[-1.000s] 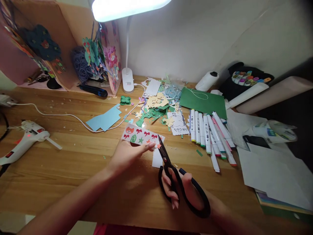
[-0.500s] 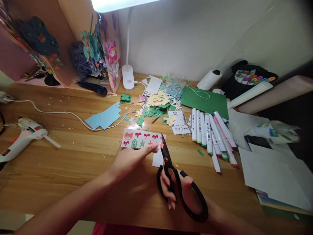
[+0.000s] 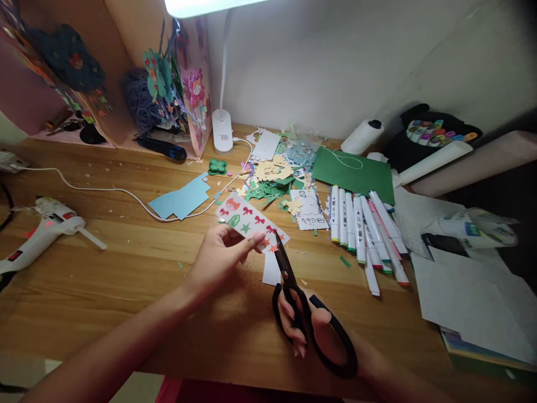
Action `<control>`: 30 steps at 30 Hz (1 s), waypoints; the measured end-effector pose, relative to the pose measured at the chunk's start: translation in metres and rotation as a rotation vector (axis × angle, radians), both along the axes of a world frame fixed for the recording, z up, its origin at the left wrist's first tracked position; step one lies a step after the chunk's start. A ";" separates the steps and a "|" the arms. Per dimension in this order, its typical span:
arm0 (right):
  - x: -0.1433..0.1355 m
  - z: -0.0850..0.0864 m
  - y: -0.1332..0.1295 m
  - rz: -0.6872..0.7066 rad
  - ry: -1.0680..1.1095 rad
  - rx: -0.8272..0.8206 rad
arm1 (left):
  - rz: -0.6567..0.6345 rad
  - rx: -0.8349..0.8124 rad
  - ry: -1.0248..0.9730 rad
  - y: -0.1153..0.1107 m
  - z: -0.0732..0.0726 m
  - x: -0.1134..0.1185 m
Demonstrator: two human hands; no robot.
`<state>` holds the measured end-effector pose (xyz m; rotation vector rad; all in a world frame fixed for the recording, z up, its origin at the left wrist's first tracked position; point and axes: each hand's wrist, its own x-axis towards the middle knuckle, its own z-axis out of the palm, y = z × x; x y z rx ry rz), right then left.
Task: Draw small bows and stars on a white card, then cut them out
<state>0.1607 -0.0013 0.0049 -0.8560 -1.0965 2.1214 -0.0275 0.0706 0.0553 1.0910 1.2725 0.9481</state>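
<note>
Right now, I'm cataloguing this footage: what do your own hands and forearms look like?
The left hand and right hand wear no gloves. No sleeve, watch or bracelet shows on the left forearm or the right forearm, which is somewhat blurred.

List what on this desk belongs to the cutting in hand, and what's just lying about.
In the job:
black scissors, in the right hand
white paper with coloured drawings, in the left hand

Apparently just lying about:
glue gun
markers
light blue paper
green sheet
paper scraps
</note>
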 end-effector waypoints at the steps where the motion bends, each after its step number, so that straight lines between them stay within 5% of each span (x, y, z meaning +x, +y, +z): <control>1: 0.000 0.000 0.000 0.019 -0.008 -0.001 | 0.020 0.037 -0.002 0.001 -0.002 -0.001; 15: 0.001 0.007 0.001 0.211 -0.150 0.050 | -0.148 0.231 0.010 0.013 -0.011 -0.011; 30: 0.002 0.004 -0.005 0.207 -0.157 0.070 | -0.173 0.284 -0.015 0.011 -0.012 -0.012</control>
